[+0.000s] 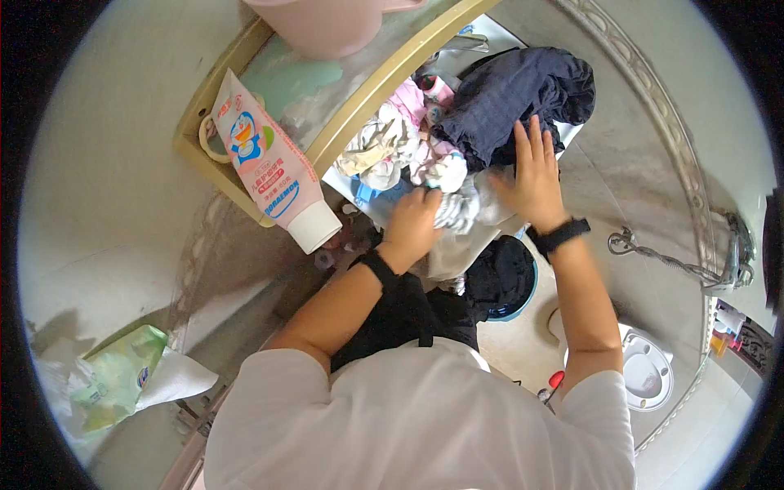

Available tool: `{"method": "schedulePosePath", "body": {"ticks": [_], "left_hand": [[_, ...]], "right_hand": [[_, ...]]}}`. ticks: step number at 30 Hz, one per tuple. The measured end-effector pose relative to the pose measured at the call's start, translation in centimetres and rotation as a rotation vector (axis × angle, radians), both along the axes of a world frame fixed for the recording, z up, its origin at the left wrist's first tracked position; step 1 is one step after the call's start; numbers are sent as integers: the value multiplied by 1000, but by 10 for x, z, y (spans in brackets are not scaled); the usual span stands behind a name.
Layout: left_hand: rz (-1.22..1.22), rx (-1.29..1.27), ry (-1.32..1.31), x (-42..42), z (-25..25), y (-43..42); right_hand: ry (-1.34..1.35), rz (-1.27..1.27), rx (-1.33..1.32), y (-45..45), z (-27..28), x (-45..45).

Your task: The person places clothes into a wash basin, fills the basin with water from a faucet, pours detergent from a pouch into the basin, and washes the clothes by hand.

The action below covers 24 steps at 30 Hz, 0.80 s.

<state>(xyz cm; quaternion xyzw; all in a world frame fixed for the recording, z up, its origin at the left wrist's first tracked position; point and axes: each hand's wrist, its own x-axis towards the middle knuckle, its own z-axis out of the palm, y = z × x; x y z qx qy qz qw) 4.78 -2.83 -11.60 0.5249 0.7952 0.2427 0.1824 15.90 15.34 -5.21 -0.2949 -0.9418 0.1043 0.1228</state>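
**Tiled bathroom, clothes heaped on a white surface**

At that surface's near edge, the striped cloth lies just right of my left hand, the nearer one, which is closed, seemingly gripping it. My right hand is open, fingers spread against the dark garment, whose long axis runs away and rightward. The pink tube shows a blue cartoon figure and Chinese characters; I can't read its blue lettering.

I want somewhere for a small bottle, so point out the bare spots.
The shelf is bare between the pink pitcher and pink tube; the pale floor, between the blue basin and toilet. The white container is crowded with clothes, both hands over it.
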Motion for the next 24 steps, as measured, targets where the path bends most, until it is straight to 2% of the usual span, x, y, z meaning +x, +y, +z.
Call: {"method": "schedulePosePath", "body": {"ticks": [1,3,4,5,7,8,9,11,13,15,16,17,19,21,22,23,24], "left_hand": [[-12,10,-50,7,1,8],[-9,186,0,21,-10,25],[7,187,0,26,-8,31],[9,189,-4,29,-6,33],[51,229,-130,33,-5,35],[35,237,-247,34,-6,33],[38,236,-245,35,-7,29],[-86,401,-317,40,-8,22],[-142,375,-300,42,-7,13],[-345,261,-105,42,-3,2],[-347,155,-92,39,1,-4],[-356,157,-92,36,5,-8],[-277,-65,22,32,11,-14],[-210,-25,66,29,4,-15],[-195,-20,80,30,5,-14],[-185,-15,91,32,6,-12],[-175,-13,121,35,10,-10]], "right_hand": [[169,110,15,-14,14,3],[67,230,-246,-34,24,11],[60,276,-401,-35,12,15],[55,277,-399,-32,-3,19],[51,258,-650,-18,-28,22],[45,293,-642,-14,-36,24],[46,297,-644,-11,-42,24],[-70,275,-416,-8,-55,25],[-50,260,-352,-6,-64,19],[-159,89,-312,-7,-69,10],[-169,49,-292,-9,-69,6],[-224,33,-308,-10,-69,3],[-163,81,-340,-12,-69,7],[44,245,-298,-15,-80,19],[79,241,-368,-23,-66,25],[252,180,-530,-32,-51,32],[340,78,-572,-36,-49,44]]}}
